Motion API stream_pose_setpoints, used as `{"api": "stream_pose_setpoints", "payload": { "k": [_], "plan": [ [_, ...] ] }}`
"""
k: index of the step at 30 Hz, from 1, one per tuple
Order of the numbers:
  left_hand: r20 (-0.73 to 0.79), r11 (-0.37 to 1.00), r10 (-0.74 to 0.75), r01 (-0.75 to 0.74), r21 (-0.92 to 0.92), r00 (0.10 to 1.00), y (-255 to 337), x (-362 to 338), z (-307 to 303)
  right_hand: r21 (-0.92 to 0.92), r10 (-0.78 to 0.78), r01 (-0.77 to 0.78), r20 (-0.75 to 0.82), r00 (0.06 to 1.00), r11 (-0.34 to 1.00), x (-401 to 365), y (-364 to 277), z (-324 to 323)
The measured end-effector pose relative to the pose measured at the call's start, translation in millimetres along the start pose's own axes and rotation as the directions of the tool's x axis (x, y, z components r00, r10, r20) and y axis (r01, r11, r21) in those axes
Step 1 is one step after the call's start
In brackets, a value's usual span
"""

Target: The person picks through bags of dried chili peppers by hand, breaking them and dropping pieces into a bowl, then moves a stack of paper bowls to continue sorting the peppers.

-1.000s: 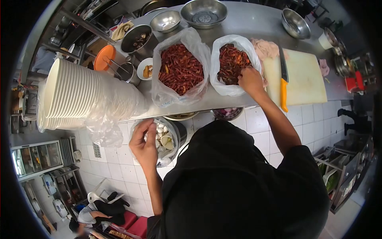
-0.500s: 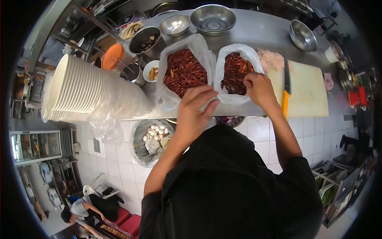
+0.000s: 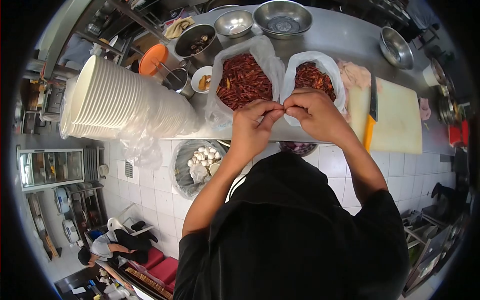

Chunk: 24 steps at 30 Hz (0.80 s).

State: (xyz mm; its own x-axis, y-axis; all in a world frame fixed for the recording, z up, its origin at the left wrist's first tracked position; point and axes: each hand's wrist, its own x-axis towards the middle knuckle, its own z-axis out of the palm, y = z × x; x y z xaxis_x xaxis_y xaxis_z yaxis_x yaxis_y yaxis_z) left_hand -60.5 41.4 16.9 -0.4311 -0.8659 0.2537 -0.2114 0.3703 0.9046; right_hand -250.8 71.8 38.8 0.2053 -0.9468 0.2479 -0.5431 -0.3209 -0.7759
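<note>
My left hand (image 3: pixel 254 127) and my right hand (image 3: pixel 320 116) meet fingertip to fingertip at the front of two plastic bags. Both are pinched; a small dark bit shows between them, too small to make out. Behind my left hand stands a bag of dried red chilies (image 3: pixel 244 80), the fuller one. Beyond my right hand is a smaller bag of dried chilies (image 3: pixel 314 79), partly covered by the hand. A knife with an orange handle (image 3: pixel 369 132) lies on a pale cutting board (image 3: pixel 400 117) to the right, beside raw meat (image 3: pixel 354 75).
Stacked white containers (image 3: pixel 112 102) in plastic stand at the left, near a metal pot (image 3: pixel 199 45) and a white bowl (image 3: pixel 199 80). Metal bowls (image 3: pixel 282 19) line the back. A lined bin of garlic (image 3: pixel 187 165) is below the counter. A seated person (image 3: pixel 112 247) is at lower left.
My hands have come together; the right one moved left from the smaller bag and the left one closed into a pinch. The view has shifted slightly, so the counter items appear further right.
</note>
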Motion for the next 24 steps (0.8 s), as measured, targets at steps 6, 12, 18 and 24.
{"api": "stream_pose_setpoints", "payload": {
  "k": [6, 12, 18, 24],
  "plan": [
    [0.033, 0.916, -0.292, 0.29, -0.276, 0.956, -16.3, -0.5, -16.1, 0.205, 0.088, -0.106, 0.093, 0.992, 0.973, 9.3, 16.8, 9.1],
    [-0.097, 0.93, 0.106, -0.064, 0.363, 0.99, -67.7, 26.3, -37.0, -0.001, 0.242, -0.245, -0.151, 0.958, 0.969, 1.8, 38.3, 24.7],
    [-0.279, 0.91, 0.265, -0.143, 0.39, 0.923, -22.6, 35.9, -86.4, 0.223, 0.129, -0.158, 0.14, 0.982, 0.962, 7.5, 3.3, 113.5],
    [-0.327, 0.943, 0.267, -0.177, 0.281, 0.907, 23.0, 25.7, -101.7, -0.021, -0.268, 0.3, 0.391, 0.88, 0.954, 30.7, -26.2, 245.8]
  ]
}}
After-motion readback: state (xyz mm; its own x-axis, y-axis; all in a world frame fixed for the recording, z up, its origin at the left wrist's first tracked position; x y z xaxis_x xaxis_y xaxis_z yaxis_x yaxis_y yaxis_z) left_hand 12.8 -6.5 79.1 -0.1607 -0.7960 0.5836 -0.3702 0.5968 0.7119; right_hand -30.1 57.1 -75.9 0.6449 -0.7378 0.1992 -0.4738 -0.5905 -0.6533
